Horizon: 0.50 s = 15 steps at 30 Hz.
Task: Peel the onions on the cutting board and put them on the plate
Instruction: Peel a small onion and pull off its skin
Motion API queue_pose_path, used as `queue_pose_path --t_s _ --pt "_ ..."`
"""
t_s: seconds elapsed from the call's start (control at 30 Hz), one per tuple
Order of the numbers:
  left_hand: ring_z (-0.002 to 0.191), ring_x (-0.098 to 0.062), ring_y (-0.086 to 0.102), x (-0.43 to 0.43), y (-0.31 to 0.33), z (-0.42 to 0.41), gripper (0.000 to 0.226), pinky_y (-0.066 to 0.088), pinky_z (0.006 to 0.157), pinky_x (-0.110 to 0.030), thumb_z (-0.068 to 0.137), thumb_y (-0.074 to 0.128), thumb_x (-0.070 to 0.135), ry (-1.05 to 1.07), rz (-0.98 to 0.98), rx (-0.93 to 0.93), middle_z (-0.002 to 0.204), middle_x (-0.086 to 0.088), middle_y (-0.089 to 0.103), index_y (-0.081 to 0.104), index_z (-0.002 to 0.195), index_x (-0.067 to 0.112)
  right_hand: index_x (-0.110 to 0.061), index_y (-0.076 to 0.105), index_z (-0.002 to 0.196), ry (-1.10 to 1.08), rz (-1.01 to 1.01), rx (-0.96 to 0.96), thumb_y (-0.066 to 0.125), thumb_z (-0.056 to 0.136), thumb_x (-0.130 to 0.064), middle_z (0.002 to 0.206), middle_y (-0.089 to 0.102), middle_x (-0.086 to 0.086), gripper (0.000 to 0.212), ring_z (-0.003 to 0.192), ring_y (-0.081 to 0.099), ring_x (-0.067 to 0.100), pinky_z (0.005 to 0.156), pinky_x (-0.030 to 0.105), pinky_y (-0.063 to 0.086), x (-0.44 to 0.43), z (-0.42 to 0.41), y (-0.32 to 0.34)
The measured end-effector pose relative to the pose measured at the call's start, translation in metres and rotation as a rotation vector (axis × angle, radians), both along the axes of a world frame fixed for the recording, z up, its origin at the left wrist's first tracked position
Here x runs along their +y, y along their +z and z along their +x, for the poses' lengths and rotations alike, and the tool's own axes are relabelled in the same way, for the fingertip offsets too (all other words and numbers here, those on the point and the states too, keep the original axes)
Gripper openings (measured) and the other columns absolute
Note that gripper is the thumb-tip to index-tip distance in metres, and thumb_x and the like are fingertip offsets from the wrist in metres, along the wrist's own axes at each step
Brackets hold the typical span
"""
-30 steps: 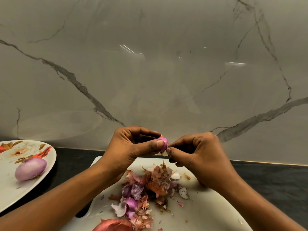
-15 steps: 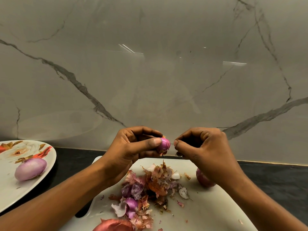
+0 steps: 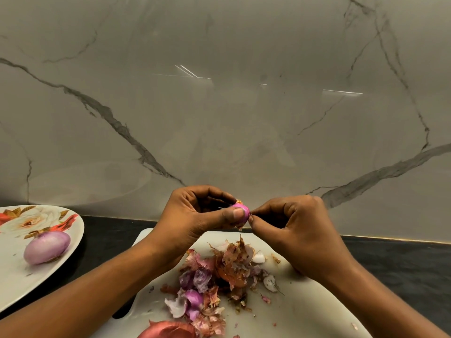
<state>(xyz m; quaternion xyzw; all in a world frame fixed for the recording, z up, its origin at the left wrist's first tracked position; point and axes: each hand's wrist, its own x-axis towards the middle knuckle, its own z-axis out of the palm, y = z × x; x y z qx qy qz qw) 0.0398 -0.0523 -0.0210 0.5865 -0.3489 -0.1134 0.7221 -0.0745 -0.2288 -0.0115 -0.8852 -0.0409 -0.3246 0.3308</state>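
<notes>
Head view has you mid-peel. Your left hand [image 3: 195, 215] grips a small onion [image 3: 240, 211] above the far edge of the cutting board [image 3: 305, 308], thumb pressed on its near face. Your right hand [image 3: 300, 235] pinches at that onion's right end, thumb and forefinger closed together. One peeled onion [image 3: 46, 247] lies on the plate [image 3: 14, 276] at the left, and peelings [image 3: 219, 276] litter the board. Next, I'd judge, you strip off the remaining dry skin, then carry the bulb left to the plate.
</notes>
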Motion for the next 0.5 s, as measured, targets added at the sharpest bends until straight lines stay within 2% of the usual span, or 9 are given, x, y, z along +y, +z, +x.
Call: queue_pose_path --t_s 0.07,0.17,0.33,0.5 --pt "0.088 -0.033 0.08 -0.0002 -0.0007 -0.0005 0.039 0.065 0.074 -0.031 0.065 0.087 0.015 0.013 0.006 -0.023 0.095 -0.016 0.081 0.078 0.101 0.002 -0.024 0.083 0.094 -0.007 -0.007 0.001 0.07 0.08 -0.054 0.076 0.076 -0.016 0.035 0.07 0.073 0.001 0.063 0.023 0.063 0.0002 0.0002 -0.0002" --pt "0.087 -0.035 0.08 -0.0004 -0.0012 -0.0015 0.037 0.065 0.074 -0.032 0.066 0.087 0.014 0.019 0.013 -0.056 0.094 -0.016 0.081 0.078 0.1 0.002 -0.027 0.082 0.088 -0.03 -0.015 0.007 0.071 0.081 -0.046 0.071 0.074 -0.016 0.023 0.067 0.072 0.002 0.061 0.021 0.061 -0.0015 0.0017 -0.0021" --pt "0.089 -0.033 0.079 0.0002 -0.0012 -0.0023 0.035 0.064 0.074 -0.03 0.068 0.086 0.013 -0.003 0.006 -0.049 0.096 -0.016 0.08 0.078 0.101 0.003 -0.027 0.081 0.081 -0.061 -0.006 -0.013 0.073 0.079 -0.043 0.067 0.071 -0.015 0.019 0.063 0.07 0.007 0.055 0.02 0.057 -0.0031 0.0019 -0.0011" --pt "0.092 -0.031 0.078 0.0018 -0.0007 0.0004 0.027 0.063 0.075 -0.03 0.072 0.091 0.01 -0.097 -0.022 0.016 0.102 -0.018 0.079 0.082 0.097 0.012 -0.025 0.079 0.076 -0.119 0.043 -0.063 0.071 0.078 -0.031 0.066 0.073 -0.011 0.01 0.062 0.071 0.011 0.056 0.034 0.062 -0.0084 0.0023 0.0033"
